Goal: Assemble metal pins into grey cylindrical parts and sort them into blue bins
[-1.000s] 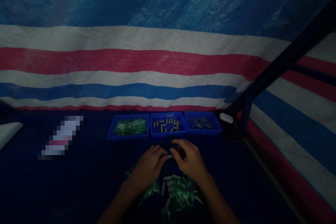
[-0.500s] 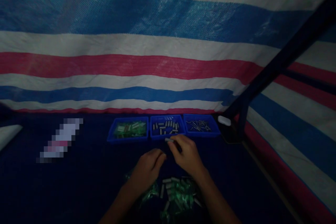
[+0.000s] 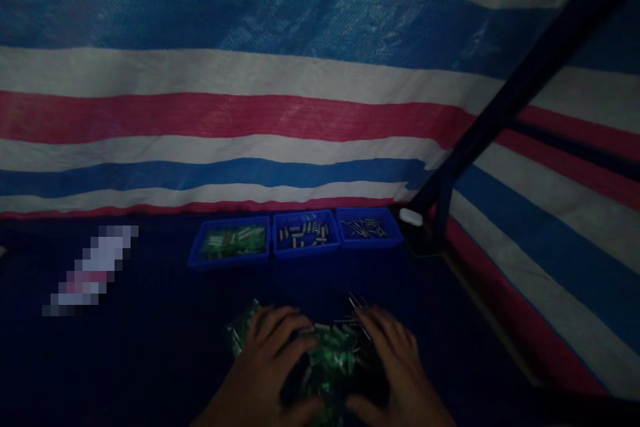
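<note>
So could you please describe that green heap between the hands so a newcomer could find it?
From the row of blue trays, come forward to the left hand and right hand. The green heap lies on the table between them, with short pale pieces at its far edge. The other green bundle nearby sits outside the left hand, not between the two.

parts (image 3: 335, 353) lie between the hands (image 3: 260, 367), three trays (image 3: 306, 251) in a row behind.

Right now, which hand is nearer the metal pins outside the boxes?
Right. The right hand is close to the pins, perhaps touching; the left hand is farther, to their left, across the green plastic.
</note>
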Available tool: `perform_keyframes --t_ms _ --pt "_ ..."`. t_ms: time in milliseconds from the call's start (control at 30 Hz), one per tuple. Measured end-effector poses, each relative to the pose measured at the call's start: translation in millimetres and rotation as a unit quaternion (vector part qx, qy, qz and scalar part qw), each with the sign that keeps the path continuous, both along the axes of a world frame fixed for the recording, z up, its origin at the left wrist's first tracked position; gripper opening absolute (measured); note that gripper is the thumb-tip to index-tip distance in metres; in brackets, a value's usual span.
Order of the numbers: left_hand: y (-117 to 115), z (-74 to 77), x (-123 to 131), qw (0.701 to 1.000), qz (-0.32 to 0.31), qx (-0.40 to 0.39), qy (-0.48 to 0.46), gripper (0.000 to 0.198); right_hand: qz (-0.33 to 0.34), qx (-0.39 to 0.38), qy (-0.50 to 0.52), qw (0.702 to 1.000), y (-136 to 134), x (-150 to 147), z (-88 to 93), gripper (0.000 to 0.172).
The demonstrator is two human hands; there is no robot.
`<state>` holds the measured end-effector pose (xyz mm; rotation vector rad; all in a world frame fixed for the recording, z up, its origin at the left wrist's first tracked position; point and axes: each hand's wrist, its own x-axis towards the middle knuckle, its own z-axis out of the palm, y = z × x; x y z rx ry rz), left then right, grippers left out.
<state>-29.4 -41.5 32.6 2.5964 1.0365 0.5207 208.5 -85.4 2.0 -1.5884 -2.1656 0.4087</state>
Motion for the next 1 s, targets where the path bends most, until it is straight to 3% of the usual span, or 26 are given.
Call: perform_keyframes --t_ms 67,167,367,500,567,633,700,767,833,933,1000 --pt "-12.8 -11.1 -0.6 0.998 -0.046 0.035 0.016 0.051 0.006 0.001 -0.01 1.0 -8.1 -2.5 -7.9 0.08" --pt "-24.4 -22.6 4.8 0.996 -0.082 0.024 0.041 0.05 -0.019 -0.004 -0.003 1.0 -4.9 -11.8 -12.6 0.058" --pt "-24.6 -18.7 6.6 0.999 0.013 -0.001 0.047 0.035 -0.005 -0.011 0.094 0.996 16.9 -29.7 -1.5 0.02" --pt "-23.4 -19.6 0.5 0.996 0.084 0.009 0.007 0.032 -0.017 0.028 0.211 0.977 26.3 -40.2 6.1 0.033" --pt "-23.1 -19.3 -0.2 0.988 0.141 -0.033 -0.061 0.028 -0.023 0.062 0.261 0.963 31.8 -45.9 13.4 0.028" --pt "-22.2 -16.6 2.0 0.959 0.176 -0.138 -0.173 0.027 0.001 0.11 0.3 0.948 37.0 -51.8 22.2 0.018" --pt "-20.5 -11.9 6.5 0.898 0.197 -0.254 -0.302 0.034 0.057 0.154 0.316 0.934 40.7 -58.1 29.8 0.019" --pt "-18.0 -6.6 11.5 0.836 0.222 -0.306 -0.398 0.037 0.105 0.182 0.304 0.929 42.2 -64.5 34.5 0.022" --pt "-15.4 -2.4 14.3 0.818 0.246 -0.273 -0.442 0.033 0.099 0.193 0.281 0.935 41.7 -70.3 36.7 0.027" --pt "-13.7 0.0 12.4 0.862 0.265 -0.118 -0.416 0.023 0.057 0.157 0.283 0.945 39.3 -78.0 37.0 0.025" --pt "-15.4 -1.2 8.6 0.894 0.257 -0.007 -0.368 0.021 0.07 0.072 0.327 0.94 38.0 -82.6 34.6 0.02"
